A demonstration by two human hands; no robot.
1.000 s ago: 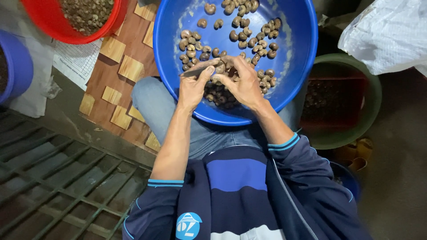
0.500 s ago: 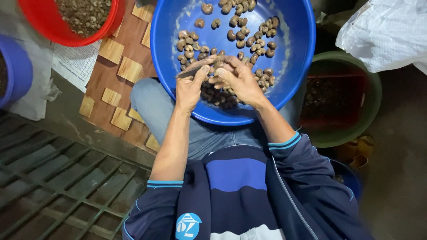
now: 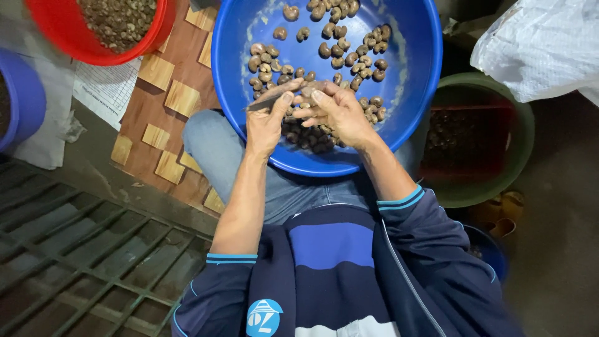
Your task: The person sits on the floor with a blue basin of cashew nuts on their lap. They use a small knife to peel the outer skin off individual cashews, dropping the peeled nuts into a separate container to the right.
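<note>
A large blue basin [image 3: 418, 68] rests on my lap and holds several brown cashew nuts [image 3: 355, 56] in their shells. Over its near side my left hand [image 3: 265, 125] grips a small knife [image 3: 265, 101] whose blade points left. My right hand [image 3: 334, 112] pinches a single nut against the blade, fingers curled close to the left thumb. More nuts lie in a pile right under both hands, partly hidden by them.
A red basin [image 3: 150, 37] of small pieces stands at the upper left, a purple tub [image 3: 25, 100] at the far left. A green bucket [image 3: 499, 175] sits to the right, under a white sack [image 3: 549, 50]. A metal grate [image 3: 75, 262] covers the floor lower left.
My hands stay together over the basin's near side; the fingers have shifted slightly around the nut and knife. The view has moved a little.
</note>
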